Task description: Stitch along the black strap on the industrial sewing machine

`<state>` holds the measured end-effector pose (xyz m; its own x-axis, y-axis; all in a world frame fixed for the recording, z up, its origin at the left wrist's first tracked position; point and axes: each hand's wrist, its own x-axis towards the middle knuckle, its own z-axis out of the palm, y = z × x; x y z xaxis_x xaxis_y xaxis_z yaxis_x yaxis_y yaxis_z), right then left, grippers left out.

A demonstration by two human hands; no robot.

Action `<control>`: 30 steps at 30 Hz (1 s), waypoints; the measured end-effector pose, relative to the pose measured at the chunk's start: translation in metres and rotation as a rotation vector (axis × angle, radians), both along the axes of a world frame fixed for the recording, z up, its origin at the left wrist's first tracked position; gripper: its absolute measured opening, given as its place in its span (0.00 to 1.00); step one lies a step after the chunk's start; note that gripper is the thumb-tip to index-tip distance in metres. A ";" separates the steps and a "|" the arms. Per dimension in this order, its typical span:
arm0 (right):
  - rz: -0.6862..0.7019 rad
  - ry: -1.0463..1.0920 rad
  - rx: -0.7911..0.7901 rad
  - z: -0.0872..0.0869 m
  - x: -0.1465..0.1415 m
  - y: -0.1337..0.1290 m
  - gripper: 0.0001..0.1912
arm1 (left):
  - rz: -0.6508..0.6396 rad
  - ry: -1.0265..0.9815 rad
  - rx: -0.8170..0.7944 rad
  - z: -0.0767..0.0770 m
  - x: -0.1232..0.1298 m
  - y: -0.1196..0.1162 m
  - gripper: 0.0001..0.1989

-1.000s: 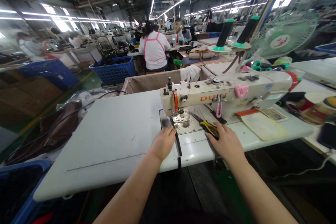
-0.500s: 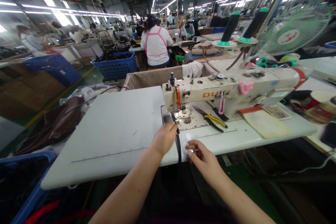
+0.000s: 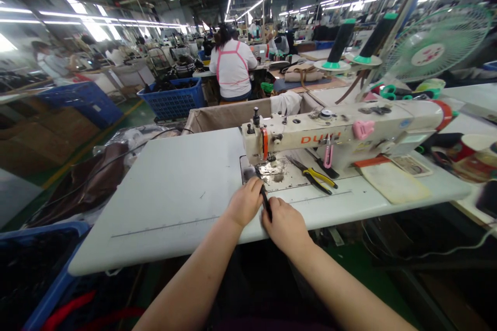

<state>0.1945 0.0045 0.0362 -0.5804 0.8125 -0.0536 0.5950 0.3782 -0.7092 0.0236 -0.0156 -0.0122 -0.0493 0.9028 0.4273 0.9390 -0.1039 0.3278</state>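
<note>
A narrow black strap runs from near the needle of the sewing machine toward the table's front edge. Close in front of the presser foot, my left hand is closed on the strap, its fingertips pressing down at the needle plate. My right hand grips the same strap nearer to me, with fingers and thumb closed round it. The strap's far end is hidden by my left fingers and the machine head. Yellow-and-black pliers lie on the machine bed, right of my hands.
The white sewing table extends left. Thread cones and a green fan stand behind on the right. A blue crate sits at lower left. Beyond the machine, a person in a pink-strapped apron sits facing away.
My right hand has moved left and closed on the strap, which it was apart from before. My left hand stays by the needle. The view has shifted slightly.
</note>
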 end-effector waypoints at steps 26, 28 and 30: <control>0.070 0.414 -0.808 -0.008 0.060 -0.012 0.26 | -0.010 0.156 0.003 -0.015 -0.003 0.006 0.16; 0.067 0.414 -0.817 -0.010 0.063 -0.013 0.27 | -0.002 0.138 -0.014 -0.015 -0.002 0.006 0.17; 0.057 0.416 -0.832 -0.012 0.065 -0.013 0.27 | 0.014 0.121 -0.009 -0.014 -0.001 0.006 0.17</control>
<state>0.2597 -0.0089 0.0242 -0.7218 0.5754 -0.3847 0.2283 -0.3269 -0.9171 0.0225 -0.0098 -0.0258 -0.0102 0.9061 0.4230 0.9732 -0.0882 0.2123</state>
